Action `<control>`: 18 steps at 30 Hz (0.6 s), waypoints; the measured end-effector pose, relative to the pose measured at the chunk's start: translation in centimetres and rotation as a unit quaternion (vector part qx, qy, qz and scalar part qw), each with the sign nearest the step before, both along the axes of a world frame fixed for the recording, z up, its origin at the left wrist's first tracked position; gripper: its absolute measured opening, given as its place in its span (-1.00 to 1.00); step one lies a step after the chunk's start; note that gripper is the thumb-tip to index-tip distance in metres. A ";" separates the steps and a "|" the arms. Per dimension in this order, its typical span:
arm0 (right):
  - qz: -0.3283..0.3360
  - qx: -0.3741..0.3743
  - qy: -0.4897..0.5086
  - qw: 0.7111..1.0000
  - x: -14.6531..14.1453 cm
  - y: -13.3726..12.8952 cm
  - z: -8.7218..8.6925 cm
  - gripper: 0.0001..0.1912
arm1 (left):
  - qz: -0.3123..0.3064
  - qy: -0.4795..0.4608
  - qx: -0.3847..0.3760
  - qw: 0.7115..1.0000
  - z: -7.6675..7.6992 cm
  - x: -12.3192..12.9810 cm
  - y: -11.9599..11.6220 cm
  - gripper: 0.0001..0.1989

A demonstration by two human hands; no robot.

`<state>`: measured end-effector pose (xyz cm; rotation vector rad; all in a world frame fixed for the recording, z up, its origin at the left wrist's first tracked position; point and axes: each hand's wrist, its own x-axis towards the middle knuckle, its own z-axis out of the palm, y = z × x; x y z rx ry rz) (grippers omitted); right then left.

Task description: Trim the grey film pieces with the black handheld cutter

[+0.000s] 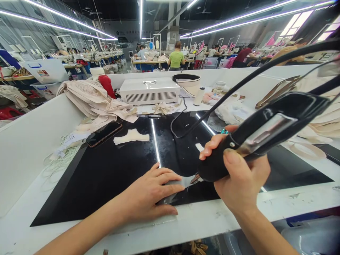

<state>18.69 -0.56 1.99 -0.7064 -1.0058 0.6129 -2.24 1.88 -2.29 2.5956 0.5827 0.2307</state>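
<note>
My right hand (241, 173) is wrapped round a black corded hand tool (265, 124) with a silvery panel and a narrow metal tip. That tip points down and left, close to the fingers of my left hand (154, 193). My left hand lies with fingers stretched out, pressing on a smooth, shiny grey or see-through piece (187, 181); most of it is hidden under the palm. Both hands are over a glossy black sheet (87, 191) on the white table. Farther back on it lies a cream cut piece (131, 136); a small white scrap (199, 147) is partly behind the tool.
A vented white metal box (150, 90) stands at the back beside a cream round container (190, 85). Stacked cream fabric (90, 97), a phone (104, 134) and tangled thread (60, 156) are at left. A black cable (212, 113) crosses the sheet. White walls (34, 141) border the table.
</note>
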 end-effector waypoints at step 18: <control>-0.049 0.010 0.009 0.999 1.8 0.0 0.3 -0.73 | -0.003 -0.027 0.004 1.000 -0.1 -0.4 0.1 -0.54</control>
